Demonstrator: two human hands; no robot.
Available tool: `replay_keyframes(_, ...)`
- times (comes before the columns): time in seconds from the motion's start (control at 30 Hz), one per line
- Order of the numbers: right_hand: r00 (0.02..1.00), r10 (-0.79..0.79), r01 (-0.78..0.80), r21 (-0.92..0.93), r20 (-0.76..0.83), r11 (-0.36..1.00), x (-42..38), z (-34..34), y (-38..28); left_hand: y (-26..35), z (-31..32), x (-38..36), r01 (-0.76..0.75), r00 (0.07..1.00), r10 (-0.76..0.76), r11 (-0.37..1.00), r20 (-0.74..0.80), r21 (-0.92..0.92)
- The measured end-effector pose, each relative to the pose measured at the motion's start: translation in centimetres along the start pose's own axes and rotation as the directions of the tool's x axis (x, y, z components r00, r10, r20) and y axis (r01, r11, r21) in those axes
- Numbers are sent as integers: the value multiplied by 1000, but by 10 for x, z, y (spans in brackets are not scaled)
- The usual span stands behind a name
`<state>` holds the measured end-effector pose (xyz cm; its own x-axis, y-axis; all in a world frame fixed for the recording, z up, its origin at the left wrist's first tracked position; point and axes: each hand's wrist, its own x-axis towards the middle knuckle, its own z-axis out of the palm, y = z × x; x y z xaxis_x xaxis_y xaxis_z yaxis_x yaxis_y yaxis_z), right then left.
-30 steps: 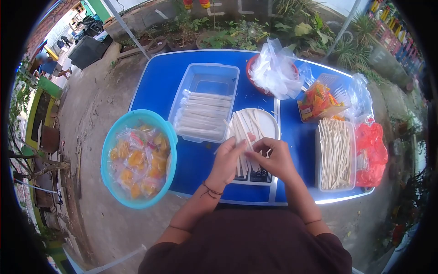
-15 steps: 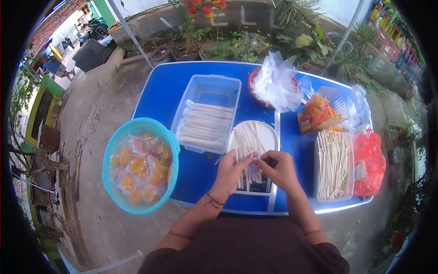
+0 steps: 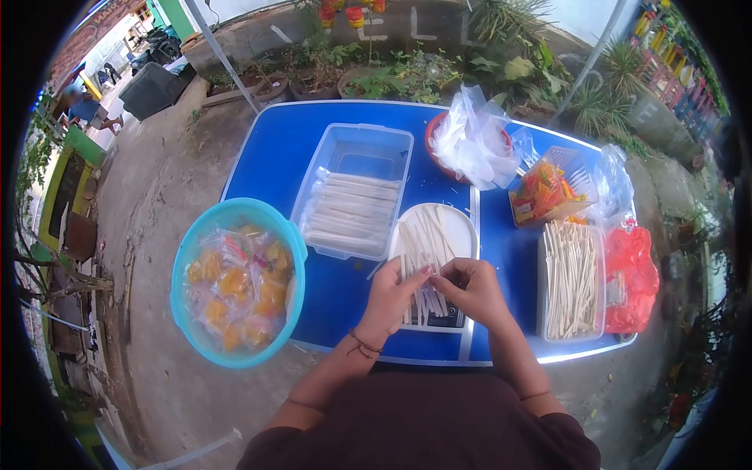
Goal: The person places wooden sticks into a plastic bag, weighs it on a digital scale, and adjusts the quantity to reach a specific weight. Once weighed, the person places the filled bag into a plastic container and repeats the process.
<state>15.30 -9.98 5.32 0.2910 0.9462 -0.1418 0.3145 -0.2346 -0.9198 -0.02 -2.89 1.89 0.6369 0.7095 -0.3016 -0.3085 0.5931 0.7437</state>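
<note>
Over a round-topped white scale [image 3: 467, 227] at the table's near edge, my hands meet with their fingertips almost touching. My left hand [image 3: 389, 296] is closed, its thumb and fingers around the left side of a bundle of thin pale sticks [image 3: 424, 235]. From the other side, my right hand [image 3: 478, 290] pinches at the same bundle, thumb against bent fingers. The sticks fan out above and below the fingers; whether a clear bag wraps them is hard to see. Part of the scale's dark panel [image 3: 452, 316] shows below my hands.
Left of the blue table [image 3: 270, 149] stands a turquoise basin [image 3: 180, 294] of bagged yellow food. A clear tub [image 3: 368, 135] holds packed sticks. Rightward are a tub of loose sticks [image 3: 569, 282], a red bag [image 3: 633, 282], a basket [image 3: 576, 166] and plastic bags [image 3: 474, 141] in a bowl.
The view has shifted slightly. My hands stay together at the sticks over the scale, with only small finger movement.
</note>
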Motion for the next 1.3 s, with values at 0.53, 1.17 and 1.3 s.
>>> replay_keyframes(0.53, 999, 39, -37, 87, -14, 995, 0, -4, 16, 0, -8, -2, 0, 1000, 1, 999, -12, 37)
replay_keyframes(1.17, 988, -136, 129, -102, -74, 986, 5, -3, -5, 0, -12, 1, 8, 1000, -7, 1000, 15, -30)
replay_keyframes(1.3, 993, -111, 103, -149, -50, 983, 1, 4, -3, 0, -6, -1, 16, 999, -16, 1000, 33, 10)
